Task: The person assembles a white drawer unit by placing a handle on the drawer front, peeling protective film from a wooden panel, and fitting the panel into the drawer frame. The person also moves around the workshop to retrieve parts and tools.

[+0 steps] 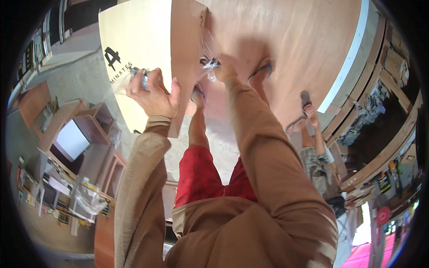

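My left hand (154, 94) is over the pale printed face of a wooden board or box (138, 35), its fingers curled on a clear plastic packet (144, 80) with shiny metal pieces. The thumb points up, away from the packet. On the far side of the board, my right hand (225, 70) is closed on another clear plastic bag (208, 63) holding small dark and shiny pieces. Its plastic stretches up toward the board's edge. What exactly the pieces are is too small to tell.
A large plywood sheet (308, 40) lies under my feet. At the right a co-worker's hand (311, 115) and leg show beside a dark cylindrical object (305, 98). A wooden frame with metal hardware (373, 107) stands beyond. Wooden cabinet parts (91, 123) crowd the left.
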Demonstrator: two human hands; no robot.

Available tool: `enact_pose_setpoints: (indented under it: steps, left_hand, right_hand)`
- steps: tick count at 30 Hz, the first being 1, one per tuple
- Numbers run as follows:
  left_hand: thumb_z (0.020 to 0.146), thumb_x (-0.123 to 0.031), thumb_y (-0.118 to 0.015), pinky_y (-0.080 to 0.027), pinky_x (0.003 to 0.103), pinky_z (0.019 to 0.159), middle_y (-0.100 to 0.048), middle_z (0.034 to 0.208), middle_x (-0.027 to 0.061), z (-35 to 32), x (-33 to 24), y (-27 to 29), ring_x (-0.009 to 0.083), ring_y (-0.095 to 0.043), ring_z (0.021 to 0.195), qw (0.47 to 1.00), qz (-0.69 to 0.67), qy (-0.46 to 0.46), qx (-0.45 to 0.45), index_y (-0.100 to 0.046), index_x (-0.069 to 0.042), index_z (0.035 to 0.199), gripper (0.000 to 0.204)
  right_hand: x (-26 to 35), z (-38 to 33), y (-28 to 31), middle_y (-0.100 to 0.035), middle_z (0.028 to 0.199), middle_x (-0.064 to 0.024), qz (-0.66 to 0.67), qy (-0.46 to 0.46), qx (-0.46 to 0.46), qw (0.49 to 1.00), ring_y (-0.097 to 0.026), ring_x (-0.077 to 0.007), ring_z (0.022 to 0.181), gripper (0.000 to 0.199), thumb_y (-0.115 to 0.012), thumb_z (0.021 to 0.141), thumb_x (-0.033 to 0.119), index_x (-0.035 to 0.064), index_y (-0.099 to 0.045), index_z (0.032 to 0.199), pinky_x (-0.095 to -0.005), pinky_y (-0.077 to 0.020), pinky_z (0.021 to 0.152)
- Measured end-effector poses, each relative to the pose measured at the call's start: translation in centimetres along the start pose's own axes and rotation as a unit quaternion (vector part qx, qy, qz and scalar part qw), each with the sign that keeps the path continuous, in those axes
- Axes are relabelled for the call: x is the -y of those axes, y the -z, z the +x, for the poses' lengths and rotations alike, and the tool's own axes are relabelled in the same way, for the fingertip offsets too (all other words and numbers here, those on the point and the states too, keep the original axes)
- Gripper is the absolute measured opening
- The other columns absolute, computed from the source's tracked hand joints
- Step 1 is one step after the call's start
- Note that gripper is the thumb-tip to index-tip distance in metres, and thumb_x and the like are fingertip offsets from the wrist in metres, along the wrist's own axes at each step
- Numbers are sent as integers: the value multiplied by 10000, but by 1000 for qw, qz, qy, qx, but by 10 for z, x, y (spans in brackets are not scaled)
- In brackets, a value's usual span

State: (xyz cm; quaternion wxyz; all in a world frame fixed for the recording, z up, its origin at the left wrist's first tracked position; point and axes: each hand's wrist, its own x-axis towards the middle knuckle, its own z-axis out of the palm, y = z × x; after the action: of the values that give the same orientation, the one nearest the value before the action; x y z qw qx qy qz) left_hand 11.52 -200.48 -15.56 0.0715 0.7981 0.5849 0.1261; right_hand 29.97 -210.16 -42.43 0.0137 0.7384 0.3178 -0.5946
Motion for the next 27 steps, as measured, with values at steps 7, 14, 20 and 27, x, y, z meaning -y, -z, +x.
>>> enact_pose_setpoints:
  steps: [7,14,20,27]
  left_hand:
    - [882,-336,-743,-295,523,1077,-336,1412,178,3,0,5,377,-331,1269,1000,14,8,6,-544,-119,1311,520]
    - [855,-290,-760,-314,500,1085,-339,1410,176,-10,-2,5,369,-308,1259,999,18,38,9,-549,-122,1303,523]
    - [845,-330,-759,-311,519,1087,-364,1395,168,-2,3,2,364,-312,1238,1000,-2,28,1,-573,-139,1266,498]
    - [837,-372,-763,-321,538,1087,-376,1388,140,-2,8,2,376,-336,1232,999,9,40,-11,-599,-163,1230,474]
  right_hand:
    - [-33,60,77,-693,1225,-181,-233,246,-9,941,-654,-357,1128,473,-674,942,252,255,-631,1414,-476,-489,993]
    - [106,51,179,-747,1076,-91,-504,243,43,828,-709,-306,983,290,-586,995,274,309,-727,1246,-506,-543,907]
    - [133,87,197,-742,1108,-87,-511,323,43,796,-707,-323,1049,255,-628,969,280,280,-750,1193,-490,-559,923]
    - [96,100,220,-748,1149,-84,-443,161,40,881,-707,-328,1088,245,-630,956,280,266,-758,1165,-489,-565,930]
